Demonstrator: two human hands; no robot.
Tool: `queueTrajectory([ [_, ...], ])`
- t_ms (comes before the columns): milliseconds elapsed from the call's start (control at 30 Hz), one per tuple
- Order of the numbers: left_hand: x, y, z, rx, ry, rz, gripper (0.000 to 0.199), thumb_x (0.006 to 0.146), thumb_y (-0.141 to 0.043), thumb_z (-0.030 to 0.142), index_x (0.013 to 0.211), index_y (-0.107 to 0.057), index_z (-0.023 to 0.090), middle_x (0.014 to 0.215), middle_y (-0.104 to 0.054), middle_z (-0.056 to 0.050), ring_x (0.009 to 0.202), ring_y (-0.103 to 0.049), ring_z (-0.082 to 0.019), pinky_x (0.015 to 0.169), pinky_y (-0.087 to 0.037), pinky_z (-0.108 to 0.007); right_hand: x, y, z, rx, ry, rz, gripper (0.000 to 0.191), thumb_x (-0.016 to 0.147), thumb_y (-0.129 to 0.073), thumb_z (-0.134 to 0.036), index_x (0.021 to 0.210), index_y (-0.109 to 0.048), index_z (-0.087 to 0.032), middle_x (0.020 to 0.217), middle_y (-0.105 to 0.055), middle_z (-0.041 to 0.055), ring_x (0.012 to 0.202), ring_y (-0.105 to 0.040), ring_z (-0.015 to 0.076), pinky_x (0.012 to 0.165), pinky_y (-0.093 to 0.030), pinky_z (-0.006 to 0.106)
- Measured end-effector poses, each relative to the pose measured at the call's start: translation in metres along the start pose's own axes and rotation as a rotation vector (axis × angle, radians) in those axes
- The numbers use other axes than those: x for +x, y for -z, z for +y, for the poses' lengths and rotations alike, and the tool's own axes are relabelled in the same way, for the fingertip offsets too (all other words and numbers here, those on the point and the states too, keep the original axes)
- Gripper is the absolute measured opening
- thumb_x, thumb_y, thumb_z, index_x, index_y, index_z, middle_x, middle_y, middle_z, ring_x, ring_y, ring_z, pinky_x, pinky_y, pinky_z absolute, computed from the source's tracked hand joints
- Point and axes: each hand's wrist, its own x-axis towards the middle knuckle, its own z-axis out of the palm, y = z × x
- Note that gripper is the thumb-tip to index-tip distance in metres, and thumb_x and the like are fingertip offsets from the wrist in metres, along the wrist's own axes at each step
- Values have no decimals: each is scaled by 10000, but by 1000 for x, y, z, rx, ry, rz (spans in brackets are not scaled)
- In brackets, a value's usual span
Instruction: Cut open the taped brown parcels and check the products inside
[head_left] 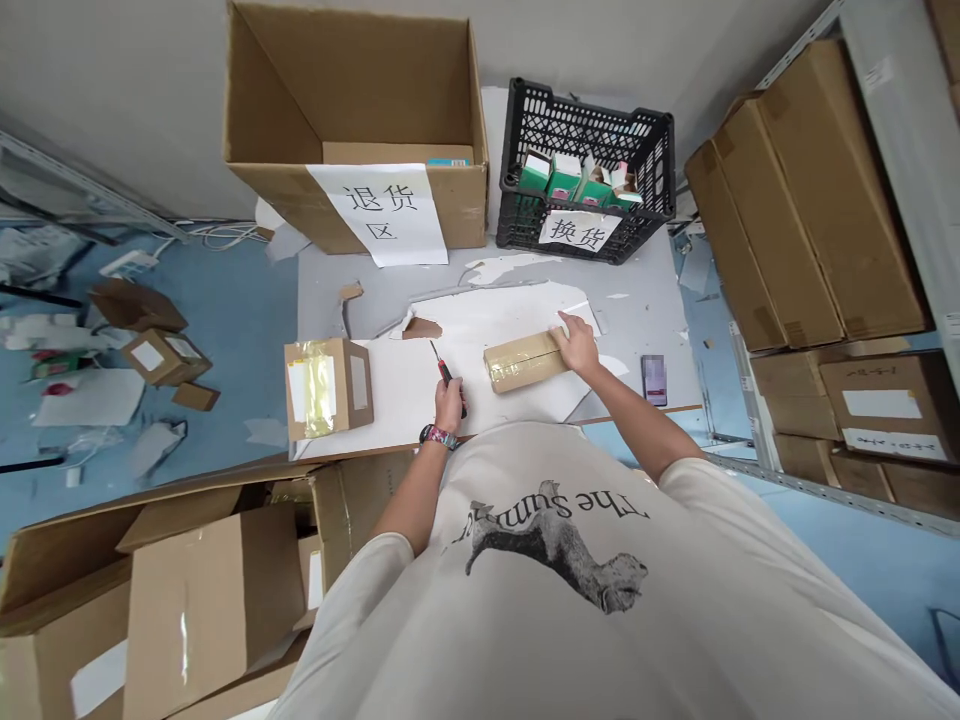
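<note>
My left hand (448,403) is closed round the handle of a red and black pointed tool (444,372), its thin tip directed away from me over the white sheet. A long brown box (525,361) wrapped in shiny tape lies on the white-covered table (405,385). At the box's right end is my right hand (577,345), with the thumb and fingers gripping it. To the left, a taped cardboard box (328,388) with white labels stands on the table edge.
Behind are a large open carton (285,200) and a black crate (585,135) holding several green-white boxes. A phone (654,380) lies at the right. Cartons (202,590) fill the lower left; a shelf of boxes (817,210) stands right.
</note>
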Motion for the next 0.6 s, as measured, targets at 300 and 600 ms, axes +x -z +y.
queueTrajectory([
  [300,17,-25,46,-168,344,-255,873,1012,-664,920,1412,-648,145,1280,-800,-237,804,-820,-258,564,-633,-325,-4,0,14,548,-440,-470,888,988,-719,-846,1663,-544,-295,1624,-663,240,1179,-765,372,754,-777,625],
  [600,40,-30,66,-231,536,-374,885,953,-595,1027,1303,-734,226,945,-815,-119,872,-841,-293,724,-732,-376,-33,-13,-7,572,-600,-285,664,1142,-379,-803,1606,-561,-364,1593,-687,143,1303,-737,363,912,-746,529],
])
